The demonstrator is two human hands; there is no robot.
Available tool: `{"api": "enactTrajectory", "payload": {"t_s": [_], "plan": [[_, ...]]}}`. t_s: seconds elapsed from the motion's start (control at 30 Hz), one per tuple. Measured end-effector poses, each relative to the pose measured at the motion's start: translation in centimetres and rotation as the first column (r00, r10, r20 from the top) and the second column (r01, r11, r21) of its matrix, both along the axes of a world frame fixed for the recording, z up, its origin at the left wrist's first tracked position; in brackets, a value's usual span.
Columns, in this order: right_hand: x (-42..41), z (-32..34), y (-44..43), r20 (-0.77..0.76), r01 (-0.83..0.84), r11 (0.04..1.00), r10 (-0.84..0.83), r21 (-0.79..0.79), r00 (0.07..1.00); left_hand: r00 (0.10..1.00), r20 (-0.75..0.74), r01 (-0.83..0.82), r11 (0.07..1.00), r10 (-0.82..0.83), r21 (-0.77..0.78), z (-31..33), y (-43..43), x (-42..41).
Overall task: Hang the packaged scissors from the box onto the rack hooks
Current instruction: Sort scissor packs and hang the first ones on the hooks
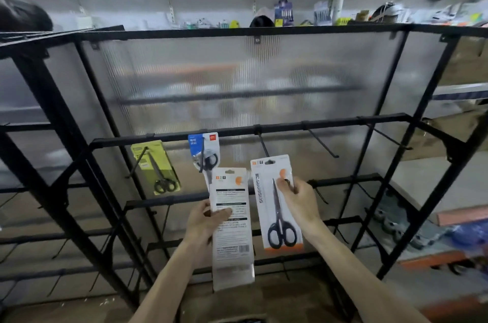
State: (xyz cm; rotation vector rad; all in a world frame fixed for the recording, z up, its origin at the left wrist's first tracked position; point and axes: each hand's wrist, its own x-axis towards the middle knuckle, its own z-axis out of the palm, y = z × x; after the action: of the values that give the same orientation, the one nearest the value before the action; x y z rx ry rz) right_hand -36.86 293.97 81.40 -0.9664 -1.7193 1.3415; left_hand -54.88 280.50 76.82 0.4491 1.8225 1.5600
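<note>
Both forearms reach up to the black rack (330,122). Left grip (208,222) is clamped on one scissors pack (232,243), printed back toward the camera, thumb across the card. Right grip (298,201) pinches a second scissors pack (264,190) by its upper part, its top edge just below a hook (262,144); whether it is threaded cannot be told. Green pack (158,167) and blue pack (204,148) hang further left.

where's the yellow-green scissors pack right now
In the head view the yellow-green scissors pack hangs on a black rack hook left of centre, just left of the blue-carded scissors pack and above-left of the left hand.
</note>
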Motion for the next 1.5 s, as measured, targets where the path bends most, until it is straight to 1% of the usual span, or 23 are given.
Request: {"api": "enactTrajectory", "payload": {"t_s": [0.1, 0.27, 0.37, 0.43, 0.5, 0.57, 0.67, 0.73, 0.8, 0.83, 0.9, 0.93, 0.97, 1.0, 1.03, 1.07, 1.13, 1.17, 1.27, 1.33, 1.43, 1.5], "plan": [[0.1, -0.5, 0.4, -0.027, -0.026, 1.0, 0.026, 0.005, 0.999, 0.999, -0.029, -0.039, 0.999, 0.038, -0.02, 0.5, 1.1, 0.3], [-1.9, -0.8, 3.2, -0.035, -0.081, 0.996, 0.082, 0.028, 0.996, 0.994, -0.029, -0.106, 0.994, 0.107, 0.008, 0.7, 2.2, 0.8], [-4.4, -1.4, 5.6, -0.001, -0.055, 0.998, 0.055, -0.015, 0.998, 0.99, -0.019, -0.14, 0.99, 0.14, 0.015, 0.1, 1.7, 1.3], [-6.1, -1.3, 7.3, 0.062, -0.029, 0.999, 0.03, -0.017, 0.998, 0.985, -0.004, -0.173, 0.985, 0.173, 0.031, 0.3, 1.5, 1.3], [-7.6, -1.0, 9.1, 0.155, -0.012, 1.0, 0.011, 0.007, 0.988, 0.987, -0.002, -0.161, 0.987, 0.161, 0.029, 0.8, 1.6, 1.3], [-9.2, -1.0, 11.1, 0.217, 0.015, 1.0, -0.009, -0.026, 0.976, 0.994, -0.011, -0.108, 0.994, 0.109, 0.03, 1.3, 1.5, 1.2], [-10.8, -1.1, 13.5, 0.271, 0.054, 0.991, -0.02, -0.12, 0.962, 0.996, -0.013, -0.082, 0.996, 0.083, 0.037, 1.8, 1.3, 1.4], [-11.4, -1.1, 14.2, 0.283, 0.046, 0.987, 0.0, -0.153, 0.959, 0.997, 0.006, -0.073, 0.996, 0.073, 0.048, 1.9, 1.2, 1.6], [-11.2, -0.8, 14.2, 0.273, 0.063, 0.984, -0.016, -0.164, 0.962, 0.998, 0.002, -0.058, 0.997, 0.058, 0.05, 1.9, 1.2, 1.9], [-10.8, -0.7, 13.8, 0.272, 0.077, 0.986, -0.034, -0.149, 0.962, 0.998, 0.0, -0.057, 0.997, 0.057, 0.051, 1.9, 1.3, 2.1], [-9.2, -1.0, 12.0, 0.321, 0.119, 0.993, -0.108, -0.015, 0.941, 0.998, -0.001, -0.065, 0.996, 0.065, 0.061, 1.7, 1.5, 2.5], [-8.3, -1.4, 10.9, 0.299, 0.127, 0.99, -0.138, 0.054, 0.944, 0.997, 0.005, -0.073, 0.995, 0.073, 0.069, 1.6, 1.8, 2.7], [-7.3, -2.0, 9.5, 0.234, 0.099, 0.993, -0.11, 0.059, 0.966, 0.996, 0.017, -0.087, 0.993, 0.086, 0.075, 1.5, 2.0, 3.0], [-6.3, -2.2, 7.9, 0.146, 0.029, 1.0, -0.031, 0.011, 0.989, 0.995, 0.036, -0.095, 0.992, 0.092, 0.085, 1.6, 2.3, 3.3], [-5.4, -2.3, 6.3, 0.075, -0.077, 0.995, 0.081, -0.057, 0.994, 0.994, 0.058, -0.097, 0.991, 0.091, 0.096, 1.7, 2.6, 3.6], [-4.7, -2.4, 5.1, 0.025, -0.198, 0.971, 0.203, -0.131, 0.979, 0.994, 0.076, -0.085, 0.991, 0.078, 0.103, 1.7, 3.1, 4.0], [-3.8, -2.2, 3.4, -0.014, -0.38, 0.897, 0.387, -0.226, 0.922, 0.994, 0.096, -0.057, 0.992, 0.046, 0.116, 1.9, 3.9, 4.9], [-3.5, -2.0, 3.1, -0.019, -0.416, 0.882, 0.422, -0.223, 0.906, 0.995, 0.098, -0.045, 0.992, 0.033, 0.121, 2.1, 4.2, 5.5], [-2.4, -1.2, 3.4, -0.026, -0.35, 0.918, 0.352, -0.186, 0.936, 0.991, 0.132, 0.008, 0.989, -0.027, 0.144, 2.4, 4.7, 6.9], [-1.3, -1.2, 3.9, -0.007, -0.296, 0.935, 0.3, -0.193, 0.954, 0.982, 0.176, 0.031, 0.985, -0.062, 0.17, 2.4, 4.7, 7.6], [0.1, -1.8, 4.1, 0.024, -0.247, 0.943, 0.259, -0.222, 0.966, 0.978, 0.204, 0.001, 0.986, -0.036, 0.169, 2.1, 4.3, 8.1], [0.6, -2.3, 3.7, 0.074, -0.204, 0.965, 0.219, -0.166, 0.973, 0.978, 0.206, -0.014, 0.987, -0.019, 0.157, 1.9, 4.0, 8.5]]}}
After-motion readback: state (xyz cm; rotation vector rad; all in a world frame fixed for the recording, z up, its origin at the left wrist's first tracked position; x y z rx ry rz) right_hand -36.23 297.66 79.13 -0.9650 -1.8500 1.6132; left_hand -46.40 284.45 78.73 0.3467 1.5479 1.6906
